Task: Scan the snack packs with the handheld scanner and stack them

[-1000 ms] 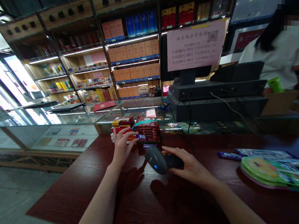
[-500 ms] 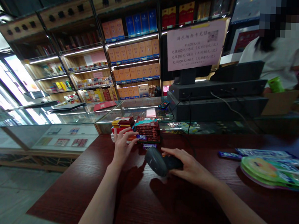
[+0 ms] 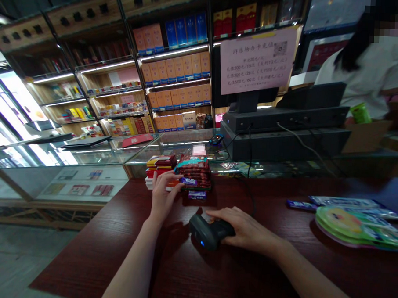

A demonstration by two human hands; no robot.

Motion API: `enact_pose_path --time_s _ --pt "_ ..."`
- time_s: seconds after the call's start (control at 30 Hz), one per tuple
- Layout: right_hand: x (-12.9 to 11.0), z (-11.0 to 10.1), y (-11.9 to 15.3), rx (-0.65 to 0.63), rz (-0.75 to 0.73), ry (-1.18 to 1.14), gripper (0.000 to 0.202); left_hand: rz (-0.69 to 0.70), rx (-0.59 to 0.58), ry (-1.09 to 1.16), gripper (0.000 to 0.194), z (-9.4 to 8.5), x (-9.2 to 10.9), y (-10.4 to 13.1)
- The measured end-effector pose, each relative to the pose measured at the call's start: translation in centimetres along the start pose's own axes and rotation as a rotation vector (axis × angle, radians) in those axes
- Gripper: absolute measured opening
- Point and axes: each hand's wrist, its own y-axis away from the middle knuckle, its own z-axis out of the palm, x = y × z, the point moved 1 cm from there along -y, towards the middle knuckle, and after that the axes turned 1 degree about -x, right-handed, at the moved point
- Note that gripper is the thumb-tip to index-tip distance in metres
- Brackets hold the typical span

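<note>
A small purple-wrapped bar [image 3: 188,181] is pinched between the thumb and fingers of my left hand [image 3: 163,193], in front of a stack of red-brown packets [image 3: 198,168]. Below it on the table lies a similar purple bar [image 3: 197,195]. Red, yellow and white boxes [image 3: 159,167] are piled just behind my left fingers, which hide part of them. My right hand [image 3: 244,230] is wrapped round the handle of a dark grey barcode scanner [image 3: 204,232]. The scanner's head points left, low over the table, and a blue light glows on it.
Green rounded packages [image 3: 339,223] and long blue-white packets [image 3: 351,203] lie on the dark wooden table [image 3: 115,251] at right. Behind stand a cash register [image 3: 286,115] with a paper sign [image 3: 257,61], glass counters and stocked shelves. A person [image 3: 363,72] is at back right.
My right hand has lowered the scanner and drawn it slightly nearer and left. Its blue light now shows. My left hand keeps the purple bar in nearly the same place.
</note>
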Motion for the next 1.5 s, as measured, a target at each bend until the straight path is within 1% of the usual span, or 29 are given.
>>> enact_pose_path --time_s 0.1,0.2,0.27,0.33,0.4,0.47,0.53,0.6,0.73,0.9,1.0,1.07,1.13,1.23,1.33,1.43,1.5 --pt "-0.4 -0.3 0.0 -0.019 0.005 -0.010 0.072 -0.102 -0.009 0.149 0.021 0.4 0.5 0.1" --pt "-0.9 -0.7 0.1 -0.040 0.025 -0.025 0.080 -0.200 -0.022 0.306 0.022 0.8 1.5 0.1" --pt "-1.0 -1.0 0.2 -0.006 0.032 -0.030 0.077 -0.245 -0.023 0.392 0.021 0.9 2.3 0.0" --pt "-0.8 -1.0 0.1 0.118 0.030 -0.030 0.061 -0.284 -0.036 0.456 0.020 1.1 3.0 -0.1" --pt "-0.3 -0.9 -0.3 0.317 0.040 -0.028 0.042 -0.322 -0.049 0.503 0.020 1.3 3.5 -0.2" --pt "0.2 -0.6 -0.9 0.508 0.076 -0.037 0.037 -0.368 -0.061 0.545 0.021 1.6 3.7 -0.1" --pt "0.5 -0.4 -1.5 0.607 0.080 -0.049 0.037 -0.422 -0.077 0.590 0.022 2.1 3.6 0.1" --pt "0.5 -0.3 -2.1 0.649 0.075 -0.051 0.038 -0.482 -0.092 0.643 0.023 2.5 3.4 0.3" --pt "0.0 -0.6 -3.1 0.636 0.062 -0.003 0.031 -0.583 -0.119 0.710 0.027 3.1 2.9 0.6" --pt "-0.3 -0.5 -4.4 0.610 0.043 0.056 0.012 -0.639 -0.131 0.764 0.031 3.3 2.3 0.7" --pt "0.0 -0.2 -5.1 0.582 0.040 0.069 0.011 -0.670 -0.130 0.768 0.033 3.3 1.7 0.7" --pt "0.2 -0.1 -5.5 0.561 0.050 0.087 0.012 -0.686 -0.150 0.741 0.034 3.1 1.2 0.7" --pt "0.4 0.0 -5.9 0.530 0.068 0.110 0.013 -0.665 -0.208 0.654 0.033 2.8 0.7 0.8" --pt "0.4 0.1 -6.5 0.444 0.098 0.142 0.014 -0.596 -0.318 0.434 0.024 2.4 0.2 1.0" --pt "0.3 0.1 -7.2 0.344 0.150 0.186 0.015 -0.547 -0.372 0.232 0.015 2.3 -0.2 1.4" --pt "0.2 0.1 -7.7 0.258 0.221 0.220 0.018 -0.536 -0.432 0.123 0.009 2.4 -0.6 1.8" --pt "0.2 0.1 -7.9 0.221 0.250 0.238 0.020 -0.543 -0.501 0.030 0.010 2.4 -0.7 2.0"
